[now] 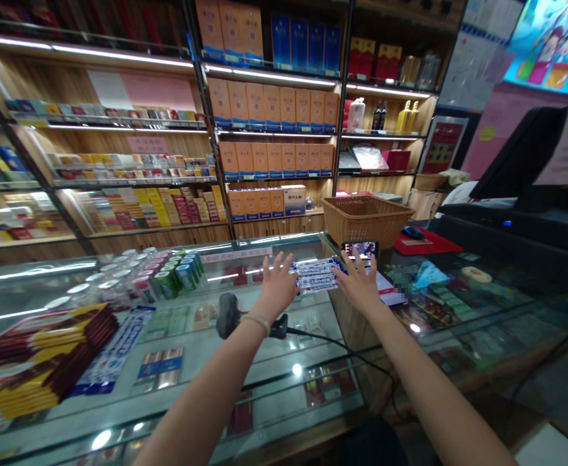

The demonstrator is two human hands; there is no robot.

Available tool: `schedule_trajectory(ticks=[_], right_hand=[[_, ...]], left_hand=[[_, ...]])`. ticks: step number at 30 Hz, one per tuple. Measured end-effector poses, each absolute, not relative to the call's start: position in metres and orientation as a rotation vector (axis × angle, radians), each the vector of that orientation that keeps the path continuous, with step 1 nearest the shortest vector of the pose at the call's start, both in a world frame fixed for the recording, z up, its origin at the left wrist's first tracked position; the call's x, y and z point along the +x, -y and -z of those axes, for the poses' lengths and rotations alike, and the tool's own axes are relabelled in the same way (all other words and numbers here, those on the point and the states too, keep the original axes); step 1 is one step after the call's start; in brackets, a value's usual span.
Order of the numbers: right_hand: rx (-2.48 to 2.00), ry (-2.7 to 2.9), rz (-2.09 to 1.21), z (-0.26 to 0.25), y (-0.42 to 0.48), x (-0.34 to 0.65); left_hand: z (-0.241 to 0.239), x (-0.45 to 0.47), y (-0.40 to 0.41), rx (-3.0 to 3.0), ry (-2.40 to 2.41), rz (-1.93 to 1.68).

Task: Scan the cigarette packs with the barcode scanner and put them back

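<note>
Several blue-and-white wrapped packets (315, 276) lie side by side on the glass counter, between my two hands. My left hand (280, 285) is at their left end, fingers spread and pointing away from me, with its thumb side against the packets. At the right end, my right hand (359, 286) also has its fingers spread, and its thumb reaches onto the wrappers. Neither hand is closed around anything. A phone with a lit screen (361, 250) is just behind my right fingers. Beneath my left wrist lies a black handheld barcode scanner (228, 316), partly covered by the forearm.
Stacked yellow-and-brown packets (45, 362) and a row of blue-and-white packets (116, 349) lie on the left, with small tubs and cans (179, 272) behind. A wicker basket (366, 220) stands beyond my hands. The scanner's cable (342, 344) runs right. A monitor (519, 152) stands at right.
</note>
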State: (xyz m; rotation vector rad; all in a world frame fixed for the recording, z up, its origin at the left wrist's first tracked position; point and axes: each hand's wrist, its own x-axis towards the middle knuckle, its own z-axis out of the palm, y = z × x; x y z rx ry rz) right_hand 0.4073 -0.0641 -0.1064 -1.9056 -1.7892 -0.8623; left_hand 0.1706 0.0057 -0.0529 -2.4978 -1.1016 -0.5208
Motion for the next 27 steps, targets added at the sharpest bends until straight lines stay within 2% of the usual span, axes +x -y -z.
schedule_trajectory(ticks=[15,27], right_hand=[[-1.873,1.768,0.848,0.108,0.066,0.404],[-1.889,1.821,0.771,0.089,0.073,0.402]], left_hand=[[0.052,0.173,-0.003,-2.500,1.079,0.494],[0.057,0.171,-0.006,-2.497,1.012,0.510]])
